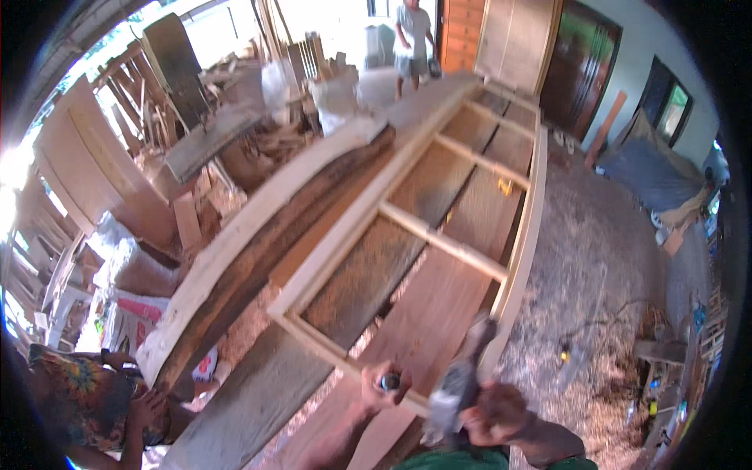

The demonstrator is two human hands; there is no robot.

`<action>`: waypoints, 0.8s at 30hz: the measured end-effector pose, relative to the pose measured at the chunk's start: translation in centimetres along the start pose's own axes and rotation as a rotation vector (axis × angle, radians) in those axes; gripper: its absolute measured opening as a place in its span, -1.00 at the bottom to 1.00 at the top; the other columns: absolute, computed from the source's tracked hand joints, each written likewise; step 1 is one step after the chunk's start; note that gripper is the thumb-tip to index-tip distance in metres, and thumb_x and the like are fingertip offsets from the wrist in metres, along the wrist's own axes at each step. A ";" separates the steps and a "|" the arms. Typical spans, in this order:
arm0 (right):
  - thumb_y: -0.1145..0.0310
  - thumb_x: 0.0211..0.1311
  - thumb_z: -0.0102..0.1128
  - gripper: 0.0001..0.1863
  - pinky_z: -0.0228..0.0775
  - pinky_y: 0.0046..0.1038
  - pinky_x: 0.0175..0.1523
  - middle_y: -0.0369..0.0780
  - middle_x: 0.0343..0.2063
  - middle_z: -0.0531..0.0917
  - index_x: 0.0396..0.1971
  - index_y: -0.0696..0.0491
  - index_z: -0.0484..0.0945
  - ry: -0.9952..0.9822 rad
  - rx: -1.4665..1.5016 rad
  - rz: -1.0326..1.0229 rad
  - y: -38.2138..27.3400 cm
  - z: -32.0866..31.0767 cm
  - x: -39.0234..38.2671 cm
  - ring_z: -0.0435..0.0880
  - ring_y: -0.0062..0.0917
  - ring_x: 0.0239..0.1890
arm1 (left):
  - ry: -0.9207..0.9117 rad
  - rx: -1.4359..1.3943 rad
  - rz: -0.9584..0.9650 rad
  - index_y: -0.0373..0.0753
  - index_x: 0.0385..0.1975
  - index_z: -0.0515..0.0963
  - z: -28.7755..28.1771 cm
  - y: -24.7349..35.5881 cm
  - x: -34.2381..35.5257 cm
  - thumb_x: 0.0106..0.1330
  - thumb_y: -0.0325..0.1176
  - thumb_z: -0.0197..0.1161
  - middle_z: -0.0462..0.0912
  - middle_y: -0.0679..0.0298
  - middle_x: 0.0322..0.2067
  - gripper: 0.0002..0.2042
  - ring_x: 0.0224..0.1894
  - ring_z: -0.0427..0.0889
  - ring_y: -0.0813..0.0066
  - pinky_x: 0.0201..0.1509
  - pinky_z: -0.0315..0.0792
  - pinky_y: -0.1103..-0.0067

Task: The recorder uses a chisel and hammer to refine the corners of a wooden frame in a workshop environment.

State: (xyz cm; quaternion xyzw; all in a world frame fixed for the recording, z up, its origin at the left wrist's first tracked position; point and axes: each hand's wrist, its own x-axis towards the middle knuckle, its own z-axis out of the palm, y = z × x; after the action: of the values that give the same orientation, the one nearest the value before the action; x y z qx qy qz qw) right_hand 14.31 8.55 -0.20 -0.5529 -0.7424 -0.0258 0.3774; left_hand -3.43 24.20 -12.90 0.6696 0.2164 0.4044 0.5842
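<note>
A long, pale wooden frame point(407, 215) with several crosspieces lies on planks and stretches away from me. At its near end rail, my left hand point(382, 385) is closed around an upright tool handle point(388, 381). Only the handle's round, dark end shows from above; whatever lies below the fist is hidden. Just to the right, my right hand point(495, 411) is closed on a grey and dark tool point(450, 399), smeared by motion. Its dark part reaches forward over the frame's near right corner. The tool's exact kind cannot be made out.
A bark-edged slab point(266, 211) runs along the left, with a person point(98, 399) near its end. Another person point(413, 39) stands at the back. Scrap wood point(247, 157) is heaped left. Wood shavings point(583, 407) and a cable point(611, 309) lie on the right floor.
</note>
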 end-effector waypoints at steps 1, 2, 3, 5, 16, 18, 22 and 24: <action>0.34 0.23 0.23 -0.39 0.61 -0.35 -0.42 -0.17 -0.47 0.66 0.30 0.04 0.35 0.034 0.130 -0.093 -1.0 1.0 2.0 0.72 -0.24 -0.46 | 0.056 -0.014 -0.104 -0.22 -0.58 0.48 -0.2 -2.7 -1.5 0.05 -0.40 0.42 0.52 0.36 -0.67 -0.81 -0.60 0.50 0.61 -0.50 0.41 0.56; 0.33 0.23 0.24 -0.37 0.59 -0.33 -0.48 -0.18 -0.50 0.65 0.33 0.01 0.32 -0.251 0.053 0.019 -1.2 1.8 2.0 0.71 -0.26 -0.50 | -0.027 -0.044 -0.105 -0.23 -0.56 0.50 -0.2 -2.2 -0.8 0.01 -0.39 0.43 0.52 0.34 -0.66 -0.81 -0.60 0.50 0.56 -0.49 0.41 0.54; 0.32 0.24 0.25 -0.34 0.57 -0.31 -0.54 -0.19 -0.54 0.65 0.35 -0.02 0.29 -0.542 -0.014 0.128 -1.1 3.0 1.5 0.70 -0.28 -0.53 | -0.089 -0.065 -0.110 -0.24 -0.53 0.51 -0.5 -1.3 -0.5 -0.02 -0.38 0.45 0.52 0.32 -0.65 -0.80 -0.60 0.50 0.51 -0.48 0.41 0.52; 0.32 0.22 0.28 -0.34 0.56 -0.26 -0.57 -0.18 -0.62 0.60 0.34 -0.06 0.32 -0.357 0.071 0.069 -0.4 2.9 2.3 0.70 -0.27 -0.55 | -0.131 0.081 0.023 -0.25 -0.52 0.53 -0.8 -2.6 -0.3 -0.04 -0.38 0.44 0.54 0.29 -0.63 -0.80 -0.60 0.52 0.49 -0.47 0.42 0.53; 0.34 0.21 0.31 -0.39 0.52 -0.40 -0.55 -0.06 -0.38 0.69 0.25 0.15 0.37 -0.419 -0.209 0.056 -0.2 2.8 1.1 0.70 -0.36 -0.54 | -0.139 0.092 0.071 -0.25 -0.35 0.60 0.8 -4.7 0.3 -0.02 -0.39 0.43 0.60 0.21 -0.58 -0.77 -0.54 0.55 0.53 -0.40 0.45 0.57; 0.33 0.23 0.29 -0.42 0.50 -0.43 -0.58 -0.06 -0.38 0.69 0.23 0.18 0.39 -0.311 -0.136 0.039 0.5 1.7 3.1 0.69 -0.37 -0.56 | -0.133 -0.001 0.006 -0.25 -0.31 0.61 0.9 -4.0 0.5 -0.03 -0.37 0.43 0.60 0.21 -0.56 -0.73 -0.54 0.55 0.52 -0.39 0.46 0.58; 0.22 0.24 0.29 -0.43 0.55 -0.34 -0.39 -0.10 -0.31 0.67 0.21 0.10 0.42 -0.180 -0.180 0.042 -1.1 -0.6 2.1 0.69 -0.32 -0.42 | -0.124 0.116 -0.030 -0.22 -0.36 0.60 0.8 -4.6 -0.4 -0.05 -0.38 0.40 0.55 0.23 -0.60 -0.77 -0.58 0.51 0.47 -0.44 0.42 0.52; 0.12 0.13 0.43 -0.28 0.59 -0.23 -0.20 -0.14 -0.11 0.66 0.31 -0.16 0.39 -0.075 -0.384 -0.184 -0.8 0.3 -0.7 0.72 -0.12 -0.21 | -0.132 0.182 -0.061 -0.23 -0.38 0.60 0.3 -3.5 -0.3 -0.04 -0.38 0.40 0.55 0.23 -0.60 -0.79 -0.59 0.51 0.46 -0.45 0.41 0.51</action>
State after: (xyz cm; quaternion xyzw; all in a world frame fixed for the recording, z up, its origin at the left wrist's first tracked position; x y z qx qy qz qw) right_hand 13.57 7.78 -0.52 -0.5450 -0.7849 -0.1806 0.2332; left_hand -2.72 24.52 -16.35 0.7382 0.2335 0.3200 0.5460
